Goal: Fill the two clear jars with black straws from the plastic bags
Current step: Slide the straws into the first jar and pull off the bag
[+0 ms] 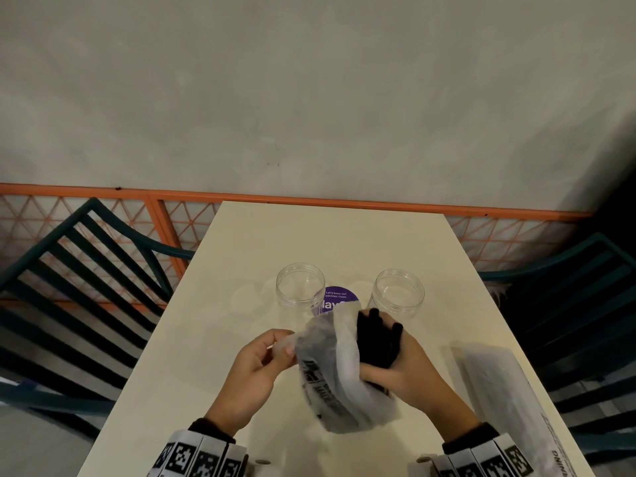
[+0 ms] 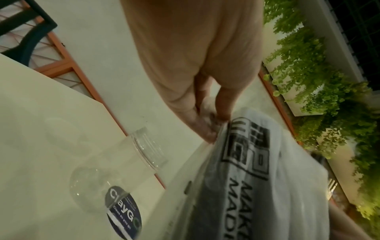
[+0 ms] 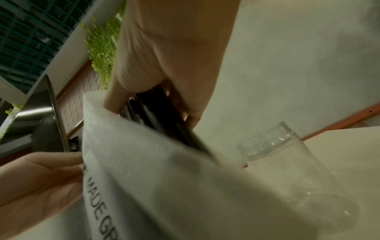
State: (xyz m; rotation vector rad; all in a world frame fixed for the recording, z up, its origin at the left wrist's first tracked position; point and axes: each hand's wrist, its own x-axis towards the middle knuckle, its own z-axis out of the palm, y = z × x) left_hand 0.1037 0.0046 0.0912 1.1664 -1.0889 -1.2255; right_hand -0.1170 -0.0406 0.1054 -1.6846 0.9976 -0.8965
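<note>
Two clear jars stand open and hold nothing: the left jar (image 1: 300,284) and the right jar (image 1: 398,291). In front of them I hold a translucent plastic bag (image 1: 339,370) with black print above the table. My left hand (image 1: 265,356) pinches the bag's edge (image 2: 221,129). My right hand (image 1: 395,356) grips a bundle of black straws (image 1: 377,342) that sticks out of the bag's mouth. In the right wrist view the straws (image 3: 162,116) run between thumb and fingers into the bag (image 3: 154,178), beside the right jar (image 3: 287,162).
A second plastic bag (image 1: 509,390) lies flat on the cream table (image 1: 327,235) at the right. A purple round sticker (image 1: 335,299) sits between the jars. Dark slatted chairs (image 1: 69,287) flank the table. An orange-framed lattice (image 1: 155,222) and a grey wall stand behind.
</note>
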